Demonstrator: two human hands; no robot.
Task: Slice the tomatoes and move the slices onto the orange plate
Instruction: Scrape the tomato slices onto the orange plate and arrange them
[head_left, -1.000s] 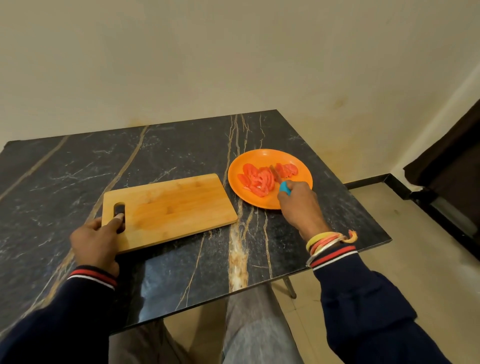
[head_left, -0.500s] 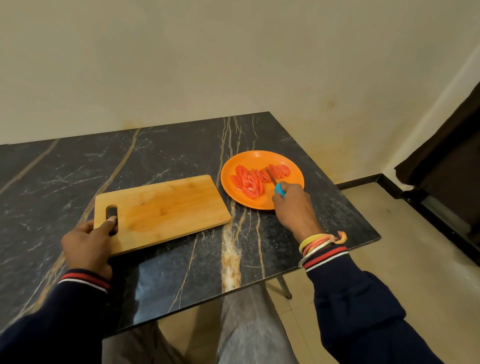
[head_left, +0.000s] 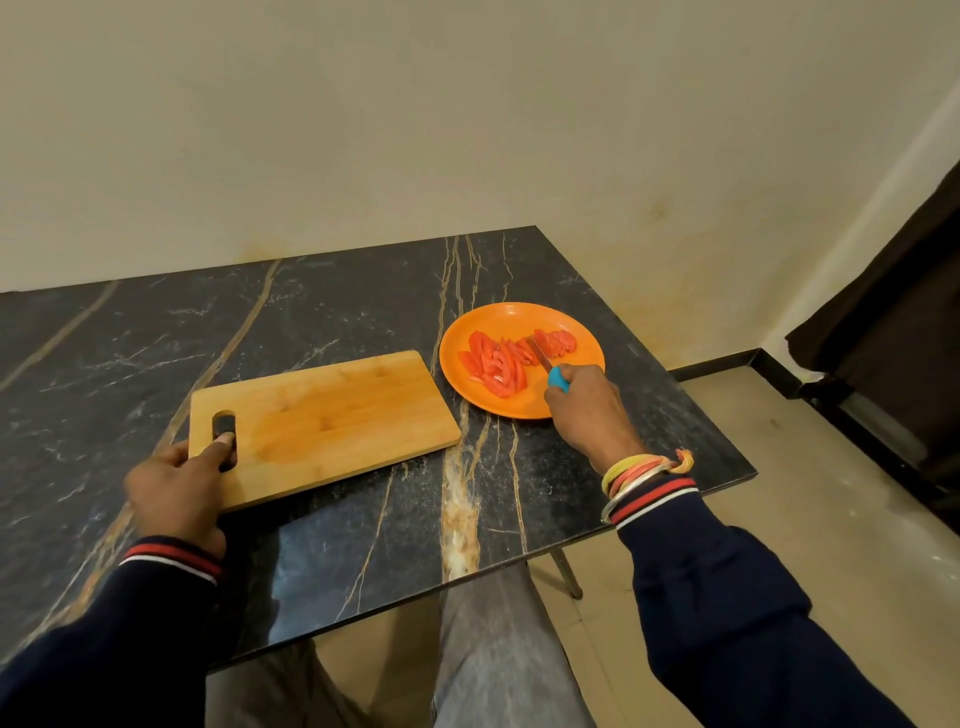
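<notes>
While you sit at the dark marble table, its gold-veined top fills most of the view. The wooden cutting board lies flat on it, left of centre & angled a bit. The orange plate sits just beside the board's far-right corner, not touching it, near the table's right edge.

Your left hand grips the board at its near-left end: fingers wrapped round the edge, one digit laid across the handle slot. Your right hand is at the plate's near rim, fingers closed round the blue handle of the knife. Both sleeves are dark w/ red & white cuffs, and there are bangles on your right wrist.

The tomato slices are all on the plate, in two groups: a bigger pile on the left half, a smaller row toward the right. The blade points away from you w/ its tip btwn the two groups. Can't tell if it touches slices or plate.
</notes>
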